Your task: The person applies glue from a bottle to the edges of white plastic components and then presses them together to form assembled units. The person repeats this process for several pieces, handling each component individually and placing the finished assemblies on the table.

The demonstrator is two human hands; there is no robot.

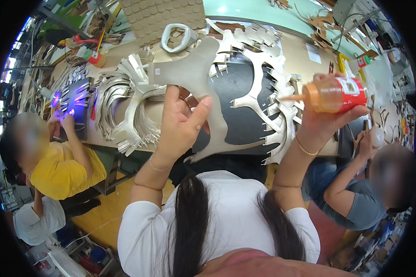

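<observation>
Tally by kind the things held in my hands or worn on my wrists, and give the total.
Grey flat piece, in the left hand: 1
Red-labelled bottle, in the right hand: 1
Bracelets, left one and right one: 2
Total: 4

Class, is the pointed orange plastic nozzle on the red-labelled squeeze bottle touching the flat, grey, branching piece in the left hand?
Apart. In the head view, a flat black surface and off-white branching pieces show between the nozzle and the grey piece.
</observation>
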